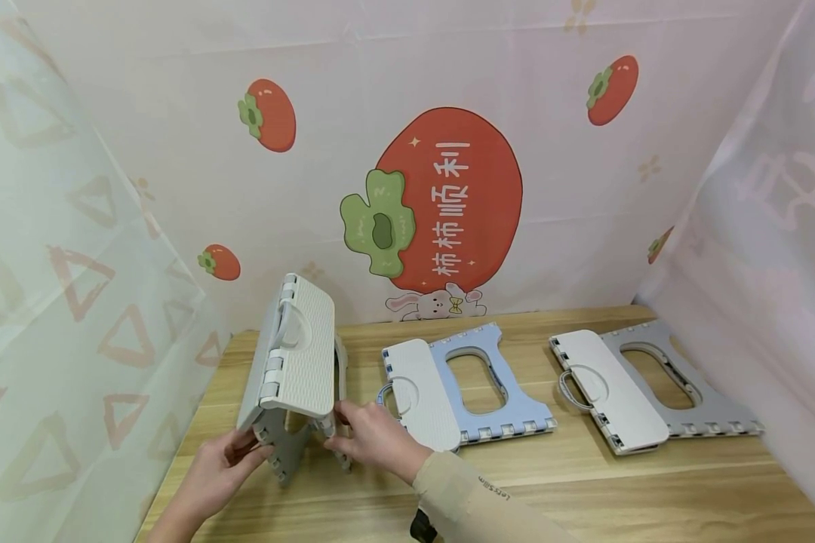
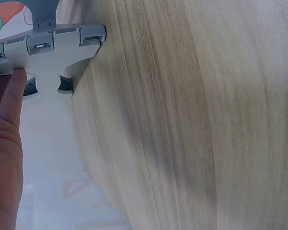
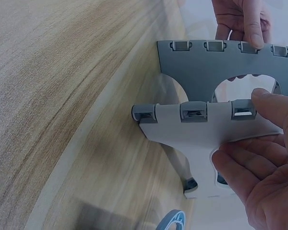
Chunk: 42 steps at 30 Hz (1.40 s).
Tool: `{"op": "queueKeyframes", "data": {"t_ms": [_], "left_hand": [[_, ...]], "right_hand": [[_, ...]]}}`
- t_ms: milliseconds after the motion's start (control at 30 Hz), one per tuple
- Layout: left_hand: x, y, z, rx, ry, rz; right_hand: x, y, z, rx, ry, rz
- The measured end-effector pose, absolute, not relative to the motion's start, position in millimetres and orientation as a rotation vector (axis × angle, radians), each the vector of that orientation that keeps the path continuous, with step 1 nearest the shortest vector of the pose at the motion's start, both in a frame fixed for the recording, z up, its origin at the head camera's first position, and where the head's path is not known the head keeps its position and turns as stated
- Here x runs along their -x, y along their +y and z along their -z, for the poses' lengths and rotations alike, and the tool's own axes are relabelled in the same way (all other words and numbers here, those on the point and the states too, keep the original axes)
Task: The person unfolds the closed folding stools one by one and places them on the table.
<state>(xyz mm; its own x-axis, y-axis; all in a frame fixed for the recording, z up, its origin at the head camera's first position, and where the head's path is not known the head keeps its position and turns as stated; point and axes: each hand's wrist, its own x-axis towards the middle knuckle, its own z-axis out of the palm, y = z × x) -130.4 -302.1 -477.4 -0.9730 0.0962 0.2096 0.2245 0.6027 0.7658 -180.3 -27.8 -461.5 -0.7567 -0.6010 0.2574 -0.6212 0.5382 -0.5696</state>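
A grey-and-white folding stool (image 1: 315, 354) stands partly folded at the left of the table, its ridged top creased along the hinge line and a carry handle at the middle. My left hand (image 1: 212, 473) grips the edge of its left leg panel (image 3: 197, 62), thumb over the hinged edge. On the other side, my right hand (image 1: 380, 439) pinches the right leg panel (image 3: 182, 129) between thumb and fingers. The two leg panels stand apart from each other. In the left wrist view, part of the left hand (image 2: 7, 143) lies against the panel.
A blue-and-white folding stool (image 1: 475, 385) lies flat mid-table, close to the right forearm. Farther right lies a grey-and-white folding stool (image 1: 611, 392), also flat. Printed cloth (image 1: 557, 264) hangs behind the wooden table (image 1: 584, 483) and along both sides.
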Motion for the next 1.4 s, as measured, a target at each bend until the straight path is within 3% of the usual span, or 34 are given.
{"op": "queueKeyframes", "data": {"t_ms": [1400], "left_hand": [[126.0,-309.3,475.1,0.132,-2.74,1.321]], "right_hand": [[182.2,-25.1,465.1,-1.084,-2.742,-1.059]]}}
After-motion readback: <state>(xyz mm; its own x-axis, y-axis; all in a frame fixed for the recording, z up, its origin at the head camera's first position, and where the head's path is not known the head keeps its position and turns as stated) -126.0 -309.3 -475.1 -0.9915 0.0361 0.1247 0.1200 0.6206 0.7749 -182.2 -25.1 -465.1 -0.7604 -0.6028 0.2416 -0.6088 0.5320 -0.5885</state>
